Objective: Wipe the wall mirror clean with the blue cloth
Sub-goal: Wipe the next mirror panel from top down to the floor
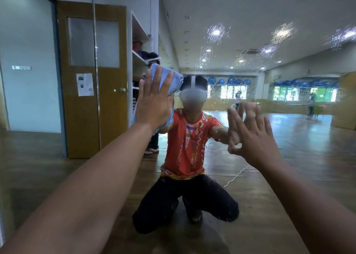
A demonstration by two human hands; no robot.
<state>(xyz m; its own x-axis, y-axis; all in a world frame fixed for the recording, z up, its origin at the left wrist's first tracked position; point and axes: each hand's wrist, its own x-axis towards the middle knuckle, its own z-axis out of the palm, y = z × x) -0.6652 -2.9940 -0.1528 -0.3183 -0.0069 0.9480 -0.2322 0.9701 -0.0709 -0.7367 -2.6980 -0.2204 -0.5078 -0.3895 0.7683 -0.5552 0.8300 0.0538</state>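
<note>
Head view, facing the wall mirror. Left hand, centre-left of the frame, presses the blue cloth flat against the glass, fingers straight and together. Right hand, right of centre, holds nothing, its fingers spread wide with the tips on the glass. Water droplets speckle the mirror's upper right.

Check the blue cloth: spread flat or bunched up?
Bunched: the cloth bulges in a wad beyond the left hand pressing it against the mirror.
</note>
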